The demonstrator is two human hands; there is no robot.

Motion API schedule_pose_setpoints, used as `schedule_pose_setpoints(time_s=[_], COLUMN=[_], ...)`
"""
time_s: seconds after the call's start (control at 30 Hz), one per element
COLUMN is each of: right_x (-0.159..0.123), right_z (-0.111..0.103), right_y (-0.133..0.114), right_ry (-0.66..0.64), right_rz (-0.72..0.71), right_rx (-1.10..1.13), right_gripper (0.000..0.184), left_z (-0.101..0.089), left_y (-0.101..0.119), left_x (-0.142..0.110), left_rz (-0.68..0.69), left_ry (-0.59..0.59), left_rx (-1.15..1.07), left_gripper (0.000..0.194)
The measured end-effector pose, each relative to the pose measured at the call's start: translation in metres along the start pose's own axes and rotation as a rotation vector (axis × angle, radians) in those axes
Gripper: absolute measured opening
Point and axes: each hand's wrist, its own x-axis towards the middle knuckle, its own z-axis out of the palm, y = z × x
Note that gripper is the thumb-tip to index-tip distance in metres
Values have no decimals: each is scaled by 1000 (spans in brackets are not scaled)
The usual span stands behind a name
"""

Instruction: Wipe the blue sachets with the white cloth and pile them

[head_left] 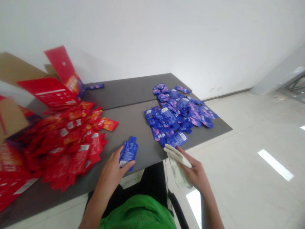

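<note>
Near the table's front edge, my left hand (114, 167) is closed on a blue pouch (129, 152) with a narrow spout-like top and white print, thumb on its lower corner. My right hand (194, 168) grips a folded off-white cloth (177, 159), which hangs down past the table edge. Just beyond that hand lies a loose heap of blue pouches (176, 111) with pink and purple patterns. To the left of my left hand spreads a big pile of red pouches (71, 136), some showing white barcode labels.
An open red carton (50, 90) with raised flaps stands at the back left. Another red box (14, 178) is at the far left. One blue pouch (95, 86) lies by the carton. The grey table (128, 111) meets a white wall (152, 38) behind.
</note>
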Motion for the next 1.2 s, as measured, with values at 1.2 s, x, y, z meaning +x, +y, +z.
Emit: schedule_pose_setpoints(time_s=[1.2], right_x=[15], right_z=[15], right_y=[74], right_ry=[158], right_rz=[234], right_rx=[472], right_gripper=[43], left_z=[32], left_y=[199], left_x=[290], left_rz=[-65], left_ry=[-173], left_rx=[-784], left_gripper=[28])
